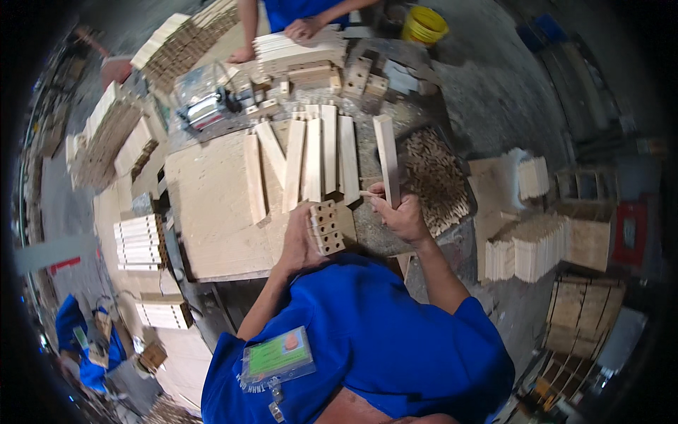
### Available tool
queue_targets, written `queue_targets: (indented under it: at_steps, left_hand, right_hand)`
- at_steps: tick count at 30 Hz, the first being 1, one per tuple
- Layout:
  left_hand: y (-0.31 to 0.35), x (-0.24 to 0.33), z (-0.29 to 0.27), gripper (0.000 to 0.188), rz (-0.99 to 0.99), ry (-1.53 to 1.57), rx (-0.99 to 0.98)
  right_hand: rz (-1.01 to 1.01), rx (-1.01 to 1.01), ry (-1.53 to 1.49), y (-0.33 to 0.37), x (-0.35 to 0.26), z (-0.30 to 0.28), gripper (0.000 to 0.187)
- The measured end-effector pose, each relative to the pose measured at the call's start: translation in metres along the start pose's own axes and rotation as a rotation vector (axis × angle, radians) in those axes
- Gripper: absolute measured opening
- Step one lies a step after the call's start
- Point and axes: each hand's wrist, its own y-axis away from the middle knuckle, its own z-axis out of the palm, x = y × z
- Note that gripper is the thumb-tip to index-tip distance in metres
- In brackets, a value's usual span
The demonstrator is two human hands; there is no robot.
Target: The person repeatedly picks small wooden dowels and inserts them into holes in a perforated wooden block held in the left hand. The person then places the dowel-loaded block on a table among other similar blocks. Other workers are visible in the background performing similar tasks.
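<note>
My left hand (pixel 299 237) is closed around a bundle of pale wooden bars (pixel 326 227), their ends toward me with round drilled holes. In my right hand (pixel 405 219) a single wooden bar (pixel 386 154) stands nearly upright. A small wooden dowel (pixel 368 193) pokes out leftward from the fingers of that same hand. Just beyond my hands, several loose wooden bars (pixel 311 159) lie side by side on the plywood table (pixel 208 205). A dark tray (pixel 469 205) heaped with short dowels (pixel 434 177) sits right of my right hand.
Across the table a person in blue rests a hand (pixel 304 28) on stacked bars (pixel 300 48). A metal clamp-like device (pixel 205 112) stands at the far left of the tabletop. Bar stacks (pixel 140 242) lie leftward, others (pixel 530 247) rightward. A yellow bucket (pixel 424 26) stands behind.
</note>
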Motion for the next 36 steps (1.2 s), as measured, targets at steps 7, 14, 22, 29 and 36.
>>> queue_targets:
  at_steps: [7, 14, 22, 29, 36]
  left_hand:
    - [0.004, 0.002, -0.008, 0.108, -0.041, -0.110, -0.057]
    - [0.005, -0.001, -0.008, 0.107, -0.035, -0.145, -0.079]
    - [-0.004, 0.002, -0.009, 0.115, -0.013, -0.141, -0.115]
    - [0.001, 0.007, 0.002, 0.114, -0.019, -0.161, -0.034]
    - [0.001, 0.002, 0.001, 0.111, -0.022, -0.167, -0.038]
  right_hand:
    - [0.311, 0.229, 0.081, 0.105, 0.036, -0.057, 0.021]
    - [0.215, 0.549, 0.713, 0.162, 0.139, -0.082, 0.024]
    - [0.521, 0.580, 0.596, -0.025, 0.164, -0.096, 0.041]
    - [0.523, 0.385, 0.749, -0.068, 0.188, -0.097, 0.040]
    - [0.298, 0.329, 0.626, -0.066, 0.197, -0.088, 0.043]
